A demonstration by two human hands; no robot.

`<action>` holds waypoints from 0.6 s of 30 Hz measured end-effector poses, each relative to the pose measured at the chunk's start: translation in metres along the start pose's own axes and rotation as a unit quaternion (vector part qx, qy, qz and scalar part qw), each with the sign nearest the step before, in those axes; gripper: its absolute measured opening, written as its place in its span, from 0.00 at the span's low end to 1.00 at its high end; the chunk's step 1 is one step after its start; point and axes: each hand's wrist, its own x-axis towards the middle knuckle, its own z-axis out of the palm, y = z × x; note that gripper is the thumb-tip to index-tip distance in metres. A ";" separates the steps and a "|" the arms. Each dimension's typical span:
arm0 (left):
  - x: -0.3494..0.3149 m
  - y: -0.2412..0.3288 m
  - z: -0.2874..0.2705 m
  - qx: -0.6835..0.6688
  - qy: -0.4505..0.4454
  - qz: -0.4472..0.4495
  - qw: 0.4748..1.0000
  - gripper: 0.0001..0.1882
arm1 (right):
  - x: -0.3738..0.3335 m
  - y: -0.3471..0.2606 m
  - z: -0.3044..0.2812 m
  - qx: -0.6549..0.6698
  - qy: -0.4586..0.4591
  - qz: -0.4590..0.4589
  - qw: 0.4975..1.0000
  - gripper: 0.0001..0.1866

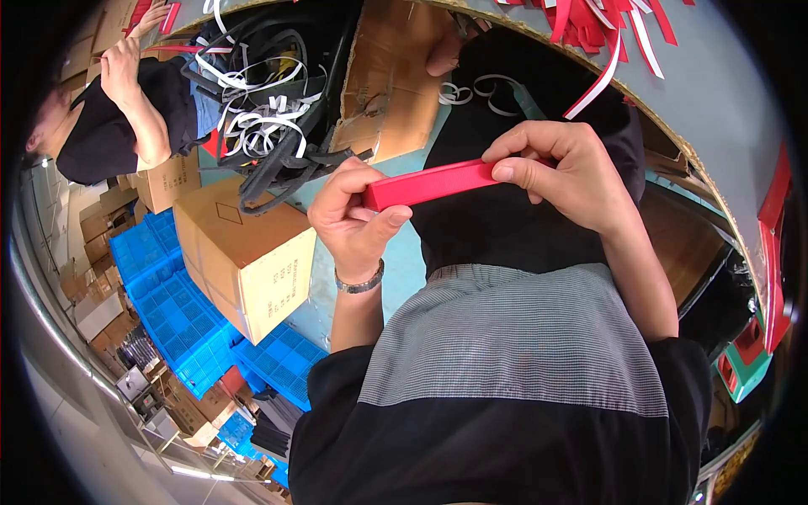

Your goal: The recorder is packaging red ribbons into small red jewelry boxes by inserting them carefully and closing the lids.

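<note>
Between my two hands a long, narrow red piece, flat-sided like a slim bar, is held above my lap. My left hand grips its left end, with the thumb along the lower edge and the fingers behind. At the right end, my right hand pinches it between thumb and curled fingers. What the piece is made of I cannot tell. A white curled strip lies on my dark-clothed leg beyond it.
Red and white strips are heaped on the grey table. Tangled white and black strips fill a black container at far left. A cardboard box and blue crates stand at left. A co-worker handles a red strip.
</note>
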 end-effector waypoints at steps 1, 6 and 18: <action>0.000 -0.001 0.000 0.000 -0.001 0.000 1.000 0.21 | 0.000 0.002 0.000 0.011 0.003 -0.002 1.000 0.07; -0.002 -0.003 0.005 -0.023 0.012 0.000 1.000 0.22 | 0.002 0.009 0.000 0.011 -0.006 -0.011 1.000 0.10; 0.008 -0.013 -0.002 0.108 -0.119 -0.055 0.985 0.08 | 0.022 -0.022 0.003 -0.107 -0.127 -0.097 0.981 0.03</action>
